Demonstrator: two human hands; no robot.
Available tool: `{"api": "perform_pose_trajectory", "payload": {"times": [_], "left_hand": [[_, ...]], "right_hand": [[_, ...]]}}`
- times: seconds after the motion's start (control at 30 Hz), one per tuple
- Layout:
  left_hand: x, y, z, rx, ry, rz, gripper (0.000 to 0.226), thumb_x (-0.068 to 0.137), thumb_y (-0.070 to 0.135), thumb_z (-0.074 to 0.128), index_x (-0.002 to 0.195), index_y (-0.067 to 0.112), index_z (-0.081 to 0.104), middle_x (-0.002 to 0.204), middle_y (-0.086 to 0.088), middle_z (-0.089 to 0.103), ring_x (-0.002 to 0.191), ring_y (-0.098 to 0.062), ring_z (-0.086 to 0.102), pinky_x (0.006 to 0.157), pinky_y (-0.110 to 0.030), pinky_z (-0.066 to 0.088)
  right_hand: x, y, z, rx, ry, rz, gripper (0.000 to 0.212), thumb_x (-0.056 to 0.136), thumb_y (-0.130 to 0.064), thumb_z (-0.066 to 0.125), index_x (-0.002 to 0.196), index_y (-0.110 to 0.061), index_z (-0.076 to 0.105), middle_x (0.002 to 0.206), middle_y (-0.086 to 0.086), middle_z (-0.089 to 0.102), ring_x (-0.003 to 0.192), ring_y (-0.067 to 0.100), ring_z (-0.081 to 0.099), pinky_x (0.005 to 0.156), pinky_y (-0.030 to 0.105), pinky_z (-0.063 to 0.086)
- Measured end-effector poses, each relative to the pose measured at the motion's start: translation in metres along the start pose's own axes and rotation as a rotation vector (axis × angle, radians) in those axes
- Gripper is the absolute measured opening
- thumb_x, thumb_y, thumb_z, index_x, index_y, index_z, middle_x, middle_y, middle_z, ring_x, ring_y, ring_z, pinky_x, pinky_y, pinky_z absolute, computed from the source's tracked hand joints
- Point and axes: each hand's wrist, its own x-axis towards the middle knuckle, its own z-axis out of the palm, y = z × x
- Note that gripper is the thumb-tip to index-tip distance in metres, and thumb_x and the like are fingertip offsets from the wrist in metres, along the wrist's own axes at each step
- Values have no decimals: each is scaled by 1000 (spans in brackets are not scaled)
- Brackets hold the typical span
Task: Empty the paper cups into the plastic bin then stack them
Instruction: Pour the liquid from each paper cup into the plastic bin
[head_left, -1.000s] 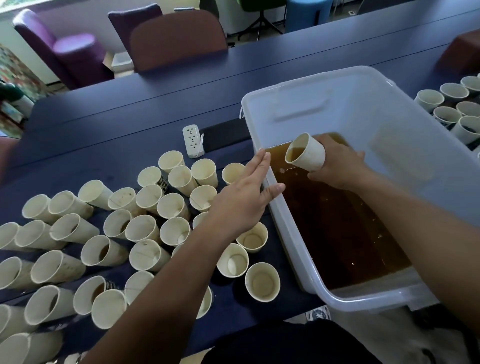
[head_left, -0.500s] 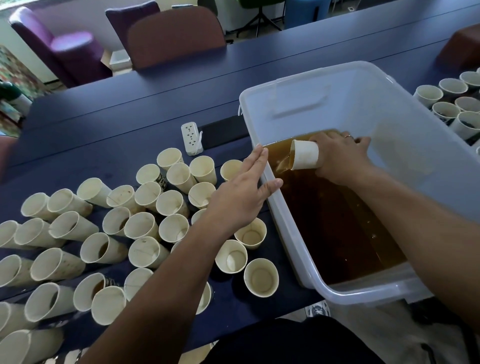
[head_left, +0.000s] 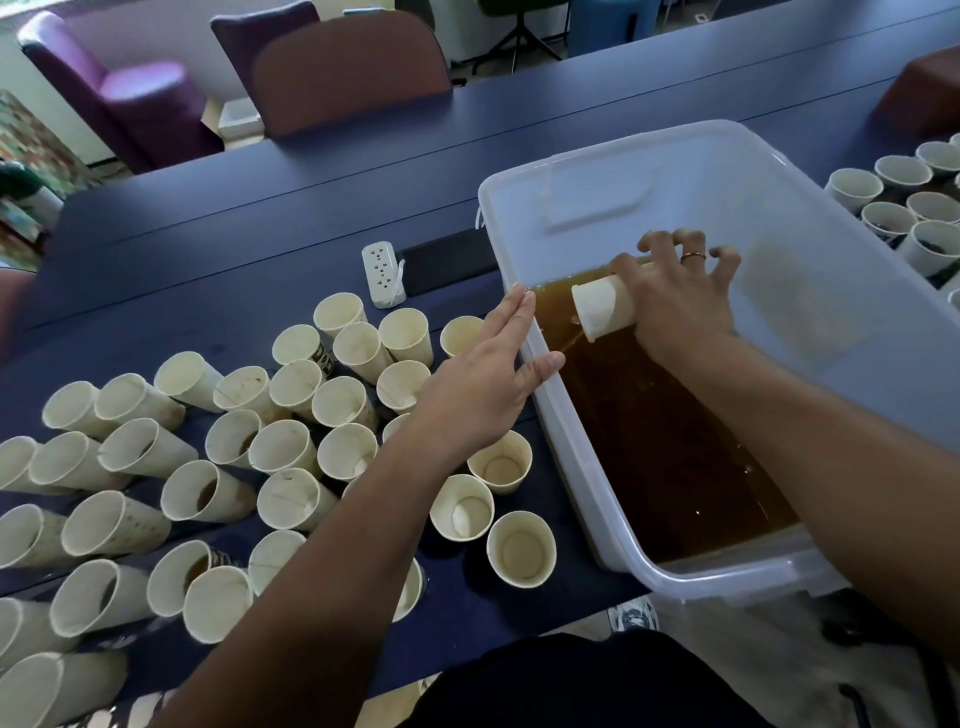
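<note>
A clear plastic bin (head_left: 576, 447) stands on the dark blue table, its bottom covered in brown liquid (head_left: 660, 447). Inside it my right hand (head_left: 675, 296) grips a cream paper cup (head_left: 602, 306), tipped mouth down and to the left over the liquid, with a thin trickle below its rim. My left hand (head_left: 483, 384) lies flat with straight fingers along the bin's left rim, holding nothing. Several paper cups (head_left: 291, 447) stand crowded on the table to the left, a few with brown liquid in them.
More cups (head_left: 904, 202) stand to the right of the bin. A white power strip (head_left: 383, 273) and a black panel lie beyond the left cups. Chairs (head_left: 343, 67) line the table's far side. The table's near edge runs just below the cups.
My right hand has turned the cup further over and moved it lower and deeper into the bin. My left hand stays at the bin's rim.
</note>
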Motion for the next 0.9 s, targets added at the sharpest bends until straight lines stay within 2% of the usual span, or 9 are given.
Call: {"api": "perform_pose_trajectory", "payload": {"times": [0.17,0.3,0.43,0.53,0.6,0.67,0.73,0.8,0.9], "left_hand": [[0,-1,0,-13,6,-1,71,103,57,37,162,38,4,165,29,-7,152,-2,10,115,-36,32],[-1,-1,1,-4,4,1,71,102,59,36,162,39,3,164,30,-8,153,-4,11,113,-37,35],[1,-2,1,-9,7,6,71,102,59,36,162,40,3,164,30,-8,153,-5,12,114,-38,34],[2,-2,2,-6,15,-3,71,102,60,36,161,40,4,164,30,-7,153,-7,15,114,-39,35],[1,-2,3,-4,28,-15,71,101,61,38,161,41,7,164,31,-5,150,-9,29,113,-41,40],[-1,1,0,-29,52,-27,70,99,60,46,160,41,17,165,30,4,137,-12,48,107,-43,47],[-4,6,-10,-130,96,-44,63,97,53,58,154,37,37,162,22,28,123,-13,59,105,-42,48],[-10,12,-28,-287,190,-58,46,97,47,63,140,32,57,140,13,60,109,-11,66,100,-40,52],[-27,17,-61,-504,359,-102,23,99,39,61,120,30,66,102,8,75,81,-13,73,78,-32,59]], "right_hand": [[3,1,-5,124,60,-15,62,67,-17,82,123,-21,58,134,14,47,131,40,33,102,54,19],[1,-1,0,110,-23,-16,57,72,-12,78,124,-22,57,131,12,49,131,41,34,103,56,23],[4,3,-2,212,146,19,53,73,-26,81,121,-21,58,123,13,54,123,40,41,97,52,26],[4,1,1,144,-64,16,51,77,-19,75,123,-27,54,125,10,53,123,38,41,98,53,27],[2,2,4,156,-210,42,53,79,-24,74,126,-32,51,128,8,51,124,38,40,99,54,27],[3,2,-6,267,-201,87,56,78,-32,77,128,-30,52,129,8,51,124,37,40,98,52,28],[3,-4,-27,429,-57,87,58,76,-30,78,129,-26,54,129,9,52,122,37,40,97,50,29],[1,-16,-51,556,113,20,63,72,-22,80,129,-23,55,128,11,51,121,38,41,95,47,29],[-7,-42,-81,680,247,-110,69,67,-19,82,131,-20,56,129,13,50,123,36,41,93,42,27]]}}
